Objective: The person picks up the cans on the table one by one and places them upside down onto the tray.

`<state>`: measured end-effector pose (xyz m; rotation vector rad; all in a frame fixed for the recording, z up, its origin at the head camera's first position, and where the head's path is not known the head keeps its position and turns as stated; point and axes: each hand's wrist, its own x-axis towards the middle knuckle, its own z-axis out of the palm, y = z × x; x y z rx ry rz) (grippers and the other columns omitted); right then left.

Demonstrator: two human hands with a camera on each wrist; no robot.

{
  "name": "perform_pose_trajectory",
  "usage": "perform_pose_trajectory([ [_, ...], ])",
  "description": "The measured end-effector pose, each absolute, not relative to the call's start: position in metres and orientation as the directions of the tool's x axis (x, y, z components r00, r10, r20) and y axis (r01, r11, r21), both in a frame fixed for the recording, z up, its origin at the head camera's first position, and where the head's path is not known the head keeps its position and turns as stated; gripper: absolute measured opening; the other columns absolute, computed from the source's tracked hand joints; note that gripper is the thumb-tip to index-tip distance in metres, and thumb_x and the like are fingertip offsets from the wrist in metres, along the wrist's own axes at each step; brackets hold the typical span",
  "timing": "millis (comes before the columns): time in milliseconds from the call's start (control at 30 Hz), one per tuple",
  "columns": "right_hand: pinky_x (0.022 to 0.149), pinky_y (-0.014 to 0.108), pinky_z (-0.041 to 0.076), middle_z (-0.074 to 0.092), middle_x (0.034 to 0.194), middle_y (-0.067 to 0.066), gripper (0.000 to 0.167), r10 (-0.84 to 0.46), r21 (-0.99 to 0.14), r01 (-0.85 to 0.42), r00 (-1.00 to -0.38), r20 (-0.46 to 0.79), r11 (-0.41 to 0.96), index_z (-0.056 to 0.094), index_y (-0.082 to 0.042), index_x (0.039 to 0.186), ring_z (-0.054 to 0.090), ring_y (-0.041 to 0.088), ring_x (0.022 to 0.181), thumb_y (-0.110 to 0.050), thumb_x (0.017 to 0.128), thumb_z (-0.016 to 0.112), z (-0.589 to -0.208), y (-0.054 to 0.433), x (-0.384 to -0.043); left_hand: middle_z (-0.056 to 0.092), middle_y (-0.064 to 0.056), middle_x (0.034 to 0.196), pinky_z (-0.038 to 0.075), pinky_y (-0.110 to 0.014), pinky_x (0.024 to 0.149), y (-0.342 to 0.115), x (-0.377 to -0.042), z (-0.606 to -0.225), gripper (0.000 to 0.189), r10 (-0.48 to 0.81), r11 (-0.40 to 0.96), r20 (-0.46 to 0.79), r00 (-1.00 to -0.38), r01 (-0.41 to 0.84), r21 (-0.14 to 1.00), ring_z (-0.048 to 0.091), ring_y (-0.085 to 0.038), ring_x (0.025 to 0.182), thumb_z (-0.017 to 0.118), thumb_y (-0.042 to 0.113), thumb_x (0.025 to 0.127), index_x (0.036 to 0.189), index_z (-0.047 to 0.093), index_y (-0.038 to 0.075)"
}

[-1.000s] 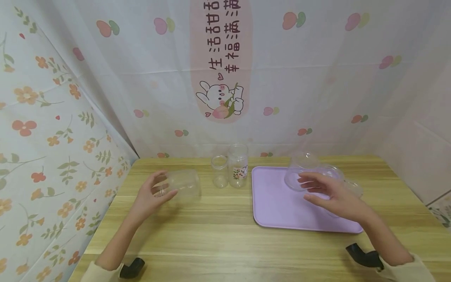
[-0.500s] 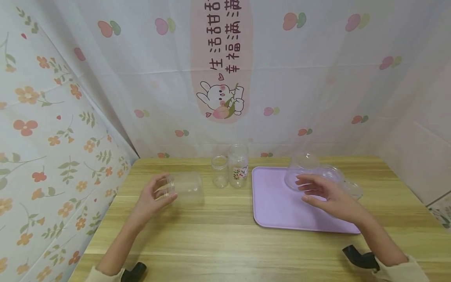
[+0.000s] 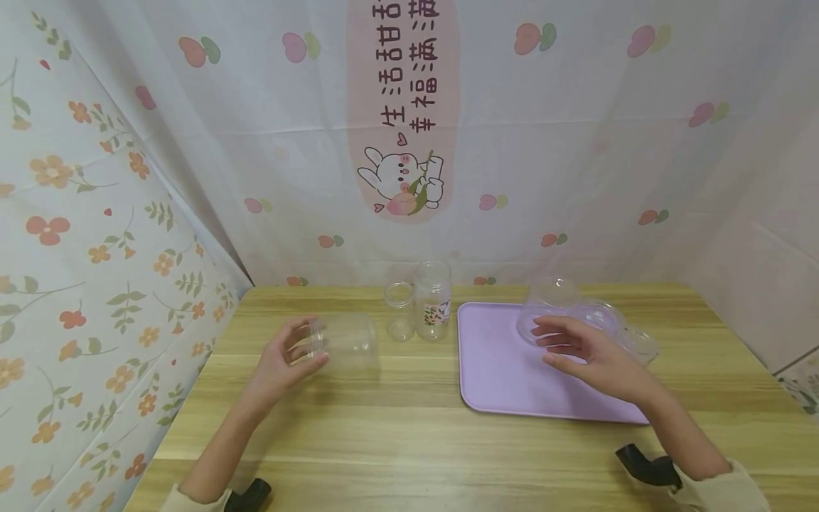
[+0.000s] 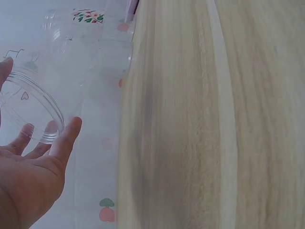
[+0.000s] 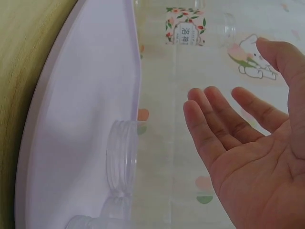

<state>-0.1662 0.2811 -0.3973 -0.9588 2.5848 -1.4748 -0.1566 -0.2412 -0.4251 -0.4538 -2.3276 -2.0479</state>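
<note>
Head view shows the left hand, fingers half curled, gripping a sideways clear jar by its mouth, base toward the tray, where the right hand hovers empty, fingers loosely parted.

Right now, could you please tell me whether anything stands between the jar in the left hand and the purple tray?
Yes, toward the back: a small jar and a labelled jar stand between the held jar and the purple tray. In front of those two, nothing visible blocks the way.
</note>
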Motion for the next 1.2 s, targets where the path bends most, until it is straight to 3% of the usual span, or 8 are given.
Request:
perform_pose_trajectory([
  [133,0.095,0.028,0.052,0.060,0.132,0.013,0.048,-0.524,-0.793,-0.502,-0.804,0.280,0.346,0.051,-0.001,0.142,0.062,0.033,0.117,0.000,0.097,0.068,-0.397,0.279,-0.167,0.047,-0.023,0.147,0.057,-0.036,0.090,-0.238,-0.155,-0.424,0.066,0.227,0.085,0.206,-0.952,0.230,0.969,0.048,-0.051,0.128,0.073,0.000,0.092,0.149,0.038,-0.001],
  [367,0.095,0.029,0.053,0.060,0.132,0.016,0.047,-0.529,-0.797,-0.519,-0.790,0.308,0.310,0.051,0.000,0.142,0.062,0.031,0.116,0.004,0.097,0.066,-0.397,0.275,-0.167,0.043,-0.030,0.147,0.057,-0.039,0.090,-0.233,-0.156,-0.423,0.065,0.268,0.040,0.238,-0.934,0.257,0.966,0.051,-0.047,0.128,0.071,-0.004,0.092,0.148,0.038,-0.002],
  [700,0.093,0.027,0.053,0.060,0.131,0.017,0.047,-0.524,-0.805,-0.510,-0.795,0.307,0.303,0.051,0.001,0.141,0.063,0.030,0.116,0.004,0.097,0.066,-0.401,0.271,-0.168,0.048,-0.020,0.146,0.056,-0.041,0.091,-0.225,-0.154,-0.421,0.065,0.299,0.014,0.247,-0.922,0.263,0.965,0.051,-0.047,0.128,0.071,-0.004,0.092,0.148,0.038,-0.002],
  [933,0.093,0.027,0.054,0.059,0.132,0.018,0.047,-0.510,-0.818,-0.490,-0.808,0.296,0.301,0.051,0.001,0.141,0.062,0.030,0.116,0.003,0.096,0.067,-0.402,0.269,-0.168,0.043,-0.029,0.147,0.056,-0.041,0.091,-0.220,-0.154,-0.421,0.066,0.321,-0.027,0.250,-0.913,0.256,0.966,0.050,-0.050,0.127,0.071,-0.006,0.092,0.148,0.036,-0.005],
  [1200,0.093,0.029,0.054,0.057,0.134,0.018,0.047,-0.512,-0.827,-0.484,-0.807,0.295,0.287,0.051,-0.001,0.141,0.062,0.033,0.117,0.003,0.097,0.066,-0.402,0.266,-0.167,0.043,-0.031,0.146,0.056,-0.042,0.091,-0.214,-0.155,-0.422,0.066,0.345,-0.049,0.265,-0.900,0.265,0.963,0.052,-0.049,0.125,0.071,-0.006,0.091,0.148,0.037,-0.004],
])
